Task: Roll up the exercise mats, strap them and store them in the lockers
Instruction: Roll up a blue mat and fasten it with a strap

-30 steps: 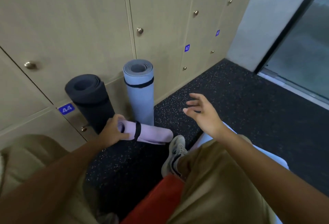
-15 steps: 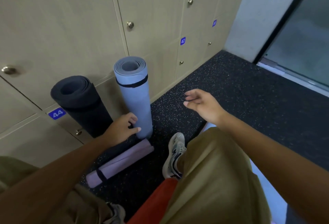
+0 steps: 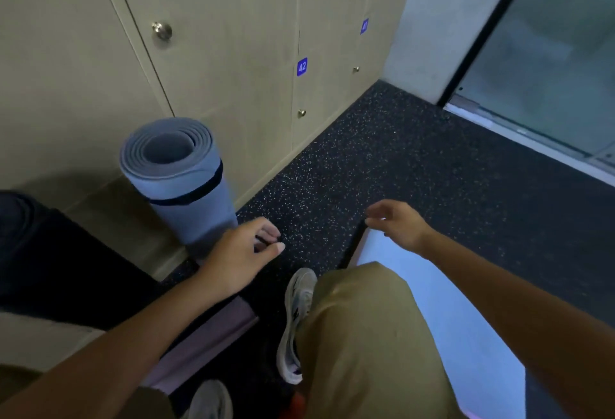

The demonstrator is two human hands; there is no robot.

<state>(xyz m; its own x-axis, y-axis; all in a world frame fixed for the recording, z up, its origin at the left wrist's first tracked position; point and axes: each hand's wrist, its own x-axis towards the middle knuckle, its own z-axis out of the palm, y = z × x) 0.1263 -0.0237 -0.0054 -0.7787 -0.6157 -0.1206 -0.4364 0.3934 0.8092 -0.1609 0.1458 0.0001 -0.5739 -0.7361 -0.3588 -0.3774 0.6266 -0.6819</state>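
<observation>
Both hands hover empty above the speckled floor (image 3: pixel 382 159): the left hand (image 3: pixel 239 252) with an open grip, fingers loosely curled, and the right hand (image 3: pixel 396 224) open over the flat blue mat (image 3: pixel 432 302). A strapped blue rolled mat (image 3: pixel 186 182) stands upright against the lockers (image 3: pixel 216 52); a purple rolled mat (image 3: pixel 206 342) lies on the floor under the left forearm.

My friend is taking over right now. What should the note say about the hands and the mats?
Left hand: holds nothing, fingers loose, hovering over the floor by the blue roll.
Right hand: open, at the corner of the flat mat.
Blue roll: strapped, standing against the lockers.
Dark roll: far left by the lockers; strap can't be seen.
Purple roll: lying on the floor under the left arm.
Left: roll and strap the flat mat, then put all the mats in the lockers.
</observation>
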